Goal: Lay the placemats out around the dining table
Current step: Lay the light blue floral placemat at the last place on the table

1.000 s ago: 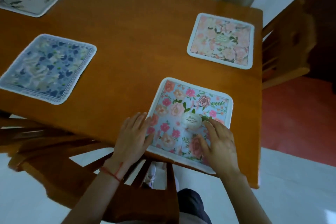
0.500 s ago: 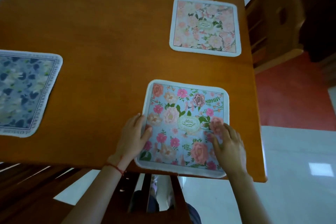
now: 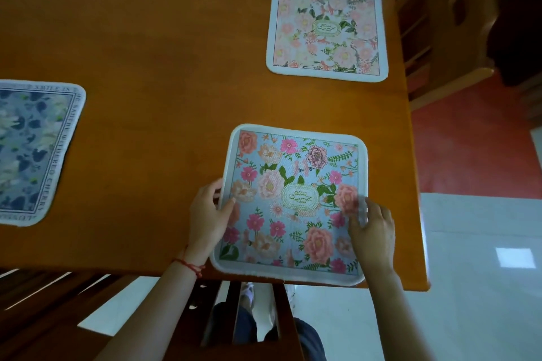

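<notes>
A light-blue placemat (image 3: 293, 173) with pink flowers lies at the near edge of the wooden dining table (image 3: 161, 67), its front border at the table's lip. My left hand (image 3: 206, 214) pinches its left border, thumb on top and fingers curled at the edge. My right hand (image 3: 371, 227) rests its blurred fingertips on the right border. A pale pink floral placemat (image 3: 325, 29) lies flat at the far right. A dark blue floral placemat (image 3: 32, 152) lies at the left, partly cut off by the frame.
A wooden chair (image 3: 440, 23) stands against the table's right side. Another chair back (image 3: 281, 316) is just below the near edge in front of my legs, and dark slats (image 3: 44, 302) show at lower left. Floor is white tile and red.
The near placemat has turned from skewed to square with the table edge. Both hands slid outward from its middle to its left and right borders. The view moved right.
</notes>
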`<state>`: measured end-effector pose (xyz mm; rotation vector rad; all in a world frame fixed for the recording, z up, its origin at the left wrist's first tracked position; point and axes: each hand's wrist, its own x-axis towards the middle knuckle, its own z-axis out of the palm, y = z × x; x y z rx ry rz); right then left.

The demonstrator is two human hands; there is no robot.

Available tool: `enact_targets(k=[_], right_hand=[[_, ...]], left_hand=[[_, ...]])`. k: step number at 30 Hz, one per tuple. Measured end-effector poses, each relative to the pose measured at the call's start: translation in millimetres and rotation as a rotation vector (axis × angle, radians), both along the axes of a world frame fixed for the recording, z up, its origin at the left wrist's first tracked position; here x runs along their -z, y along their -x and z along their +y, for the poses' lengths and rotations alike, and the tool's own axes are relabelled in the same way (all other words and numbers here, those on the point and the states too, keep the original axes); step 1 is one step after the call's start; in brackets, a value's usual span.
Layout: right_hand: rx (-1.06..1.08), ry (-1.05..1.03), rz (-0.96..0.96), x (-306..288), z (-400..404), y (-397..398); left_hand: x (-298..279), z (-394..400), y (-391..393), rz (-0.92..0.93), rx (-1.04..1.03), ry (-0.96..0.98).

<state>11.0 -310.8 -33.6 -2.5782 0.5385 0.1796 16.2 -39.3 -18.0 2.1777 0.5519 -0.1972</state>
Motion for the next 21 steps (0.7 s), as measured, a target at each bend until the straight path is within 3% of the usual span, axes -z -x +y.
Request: enact_targets(k=[11,21], right_hand=[[0.185,-0.233,0.067,4.8,-14.2,-5.4],[0.225,-0.376,-0.056,-15.7,-17.6,-0.6]], left_hand=[[4.2,0.3,4.3,0.007,-0.069,0.076],[-12.5,2.4,6.7,0.002,-0.166,0.197]])
